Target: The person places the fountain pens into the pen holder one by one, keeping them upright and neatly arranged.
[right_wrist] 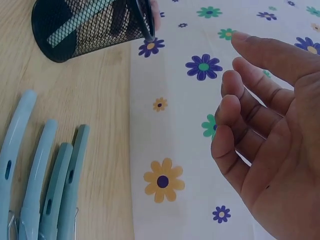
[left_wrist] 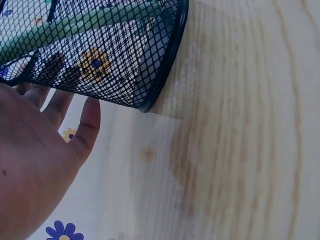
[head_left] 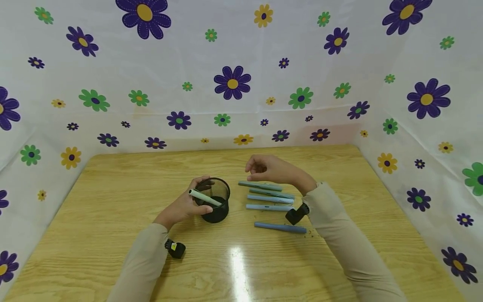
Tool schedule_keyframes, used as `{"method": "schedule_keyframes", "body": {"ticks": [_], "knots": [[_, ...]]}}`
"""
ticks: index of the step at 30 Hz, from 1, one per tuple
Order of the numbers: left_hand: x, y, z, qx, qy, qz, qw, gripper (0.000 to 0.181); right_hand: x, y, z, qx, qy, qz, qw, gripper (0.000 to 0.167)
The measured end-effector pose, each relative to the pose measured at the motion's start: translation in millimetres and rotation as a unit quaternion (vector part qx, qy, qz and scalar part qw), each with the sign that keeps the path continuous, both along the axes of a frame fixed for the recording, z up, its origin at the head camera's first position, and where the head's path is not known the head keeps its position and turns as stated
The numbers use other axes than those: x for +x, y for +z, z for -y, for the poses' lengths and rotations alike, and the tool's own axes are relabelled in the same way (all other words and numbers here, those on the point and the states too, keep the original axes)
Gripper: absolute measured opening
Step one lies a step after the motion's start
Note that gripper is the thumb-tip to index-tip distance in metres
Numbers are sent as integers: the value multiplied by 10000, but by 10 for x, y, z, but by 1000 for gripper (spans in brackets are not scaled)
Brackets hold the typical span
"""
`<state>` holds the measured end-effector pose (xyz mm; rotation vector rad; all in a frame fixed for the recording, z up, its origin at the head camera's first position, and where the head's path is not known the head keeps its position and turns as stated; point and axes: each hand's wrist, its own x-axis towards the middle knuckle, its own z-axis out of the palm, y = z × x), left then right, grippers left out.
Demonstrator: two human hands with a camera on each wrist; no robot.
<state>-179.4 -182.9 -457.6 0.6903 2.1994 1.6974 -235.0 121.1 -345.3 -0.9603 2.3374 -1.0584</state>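
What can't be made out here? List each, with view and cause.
Mesh cup: left wrist, cut off by top edge.
Four pens: right wrist, ends cut off by bottom edge.
Right hand: right wrist, cut off by right edge.
Dark specks: head, too small to identify.

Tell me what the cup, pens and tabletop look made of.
Cup: black, likely coated metal wire; see-through diamond mesh. Pens: probably smooth plastic, by their even colour and soft sheen. Tabletop: grained wood or lookalike laminate, glossy from its bright reflection.
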Motion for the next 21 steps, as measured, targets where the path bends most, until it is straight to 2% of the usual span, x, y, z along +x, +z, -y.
{"method": "schedule_keyframes", "body": {"ticks": [8, 21], "knots": [[-10, 21, 10, 5, -26, 33, 10000, 90, 3, -81, -174, -4, -115, 120, 9999, 19], [-2, 23, 0, -9, -29, 56, 10000, 93, 76, -340, -489, 218, -340, 337, 9986, 27]]}}
